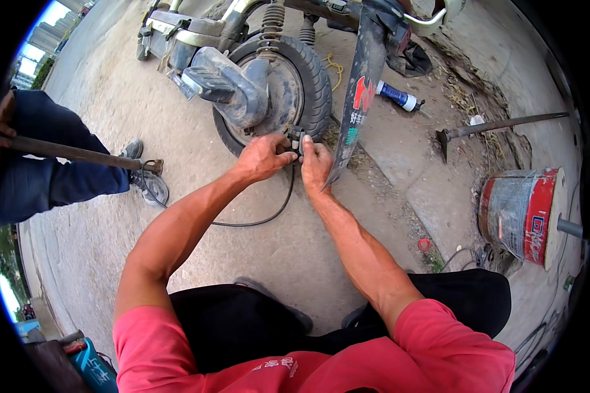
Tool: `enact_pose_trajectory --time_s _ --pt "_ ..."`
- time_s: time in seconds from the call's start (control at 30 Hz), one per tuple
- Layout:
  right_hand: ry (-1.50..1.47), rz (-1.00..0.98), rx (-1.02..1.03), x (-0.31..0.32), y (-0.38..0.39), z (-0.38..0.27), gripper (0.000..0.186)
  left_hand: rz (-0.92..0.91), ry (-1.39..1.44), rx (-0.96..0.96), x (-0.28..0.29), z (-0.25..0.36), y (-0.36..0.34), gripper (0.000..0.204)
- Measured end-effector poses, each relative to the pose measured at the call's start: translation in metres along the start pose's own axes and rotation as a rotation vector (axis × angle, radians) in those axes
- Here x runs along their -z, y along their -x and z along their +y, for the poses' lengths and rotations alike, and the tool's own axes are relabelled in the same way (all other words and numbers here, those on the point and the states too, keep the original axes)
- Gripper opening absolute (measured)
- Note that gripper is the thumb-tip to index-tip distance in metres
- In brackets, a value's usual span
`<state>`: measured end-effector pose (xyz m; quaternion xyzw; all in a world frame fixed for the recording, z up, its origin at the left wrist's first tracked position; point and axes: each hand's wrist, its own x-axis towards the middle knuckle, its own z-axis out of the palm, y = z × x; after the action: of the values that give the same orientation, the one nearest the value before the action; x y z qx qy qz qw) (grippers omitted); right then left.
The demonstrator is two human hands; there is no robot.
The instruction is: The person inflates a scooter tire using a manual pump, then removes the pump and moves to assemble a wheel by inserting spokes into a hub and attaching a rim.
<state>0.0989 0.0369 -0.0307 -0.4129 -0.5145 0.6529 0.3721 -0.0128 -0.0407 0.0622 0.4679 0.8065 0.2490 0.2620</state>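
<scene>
A scooter's rear wheel, with a grey hub cover and black tyre, stands before me. My left hand and my right hand are closed around a small dark fitting with a light part at the tyre's lower edge. A black hose hangs from there and loops over the concrete toward a pump held by another person on the left. A dark plastic panel with red and green lettering hangs down just beside my right hand.
The other person's legs are at the left. At the right lie a blue-and-white tube, a long-handled metal tool, a black cloth and a red cap; a red-and-silver drum stands nearby. A cracked concrete edge runs along there.
</scene>
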Motion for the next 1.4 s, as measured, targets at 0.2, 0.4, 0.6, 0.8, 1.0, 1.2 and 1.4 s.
enact_pose_trajectory --time_s 0.2,0.4,0.6,0.8,1.0,1.2,1.4 --pt "0.02 -0.029 -0.059 0.0 0.001 -0.013 0.045 0.014 0.003 0.083 -0.009 -0.001 -0.013 0.027" --pt "0.051 -0.078 -0.077 0.005 0.004 -0.018 0.046 -0.031 0.313 0.189 -0.017 -0.009 -0.016 0.021" --pt "0.157 -0.14 -0.228 0.008 0.008 -0.034 0.052 -0.016 0.34 0.186 -0.02 -0.021 -0.014 0.018" --pt "0.278 -0.217 -0.339 0.013 -0.015 -0.02 0.068 0.025 0.204 0.116 -0.024 -0.019 -0.009 0.021" --pt "0.295 -0.219 -0.31 0.014 -0.019 -0.026 0.07 0.105 0.178 0.133 -0.025 -0.006 -0.008 0.027" --pt "0.345 -0.244 -0.286 0.018 -0.026 -0.031 0.068 0.154 0.109 0.189 -0.032 -0.006 -0.012 0.031" --pt "0.301 -0.317 -0.312 0.026 -0.027 -0.038 0.063 0.165 -0.063 0.131 -0.027 0.003 -0.015 0.032"
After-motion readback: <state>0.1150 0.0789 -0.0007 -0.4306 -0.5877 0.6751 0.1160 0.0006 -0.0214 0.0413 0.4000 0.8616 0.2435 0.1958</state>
